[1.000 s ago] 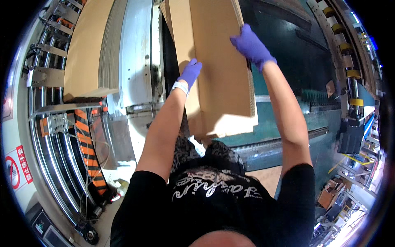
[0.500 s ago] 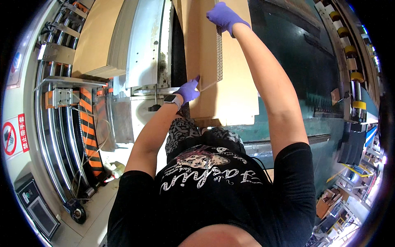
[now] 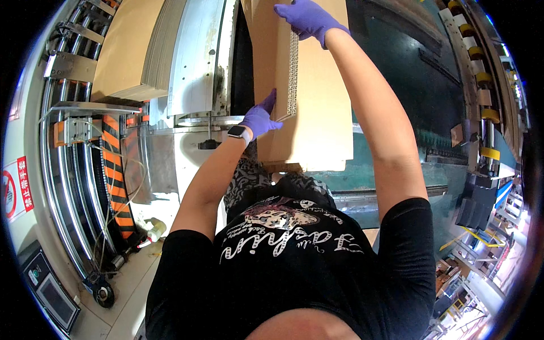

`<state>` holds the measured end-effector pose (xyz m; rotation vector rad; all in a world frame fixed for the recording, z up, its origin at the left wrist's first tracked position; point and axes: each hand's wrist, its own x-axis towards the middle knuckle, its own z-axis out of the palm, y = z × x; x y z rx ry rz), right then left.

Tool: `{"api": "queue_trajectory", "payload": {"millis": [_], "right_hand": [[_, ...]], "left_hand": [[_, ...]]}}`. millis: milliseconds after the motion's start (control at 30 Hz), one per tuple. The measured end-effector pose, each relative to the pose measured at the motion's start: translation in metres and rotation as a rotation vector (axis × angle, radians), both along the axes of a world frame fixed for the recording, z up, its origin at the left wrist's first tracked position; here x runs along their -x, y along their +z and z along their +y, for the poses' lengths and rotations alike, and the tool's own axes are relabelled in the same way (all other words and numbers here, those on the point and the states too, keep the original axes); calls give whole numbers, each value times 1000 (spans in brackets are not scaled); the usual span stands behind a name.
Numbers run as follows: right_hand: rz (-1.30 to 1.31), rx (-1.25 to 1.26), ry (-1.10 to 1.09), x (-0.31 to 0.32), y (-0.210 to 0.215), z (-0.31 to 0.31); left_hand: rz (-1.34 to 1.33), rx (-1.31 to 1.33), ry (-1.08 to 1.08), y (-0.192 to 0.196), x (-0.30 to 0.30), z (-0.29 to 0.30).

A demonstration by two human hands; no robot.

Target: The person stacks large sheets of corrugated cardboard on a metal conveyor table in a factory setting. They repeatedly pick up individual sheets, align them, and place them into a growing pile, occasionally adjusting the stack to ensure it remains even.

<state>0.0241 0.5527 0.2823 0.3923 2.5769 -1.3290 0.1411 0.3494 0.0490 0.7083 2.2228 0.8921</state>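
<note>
Cardboard bundle [image 3: 276,56], its layered edge facing right, was above wider cardboard [image 3: 323,113]; whether it rested there could not be told. The right hand [image 3: 309,20] was wrapped over that edge; the left hand [image 3: 259,119] had thumb and finger spread at the near end, its grip unclear. Together the sheets were probably stiff, fairly weighty and apt to slide, best held by opposite edges. A metal plate [image 3: 195,62] crowded the left, beside another stack [image 3: 127,51].

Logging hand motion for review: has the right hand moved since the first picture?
Yes: the right hand has moved left, toward the pale metal plate.
</note>
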Motion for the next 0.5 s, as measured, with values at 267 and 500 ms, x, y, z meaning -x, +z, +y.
{"api": "queue_trajectory", "payload": {"millis": [267,500], "right_hand": [[453,-1344,781,39,-67,9],[512,-1443,896,41,-74,31]], "left_hand": [[219,241,-212,-17,17,-3],[34,363,-230,29,17,11]]}}
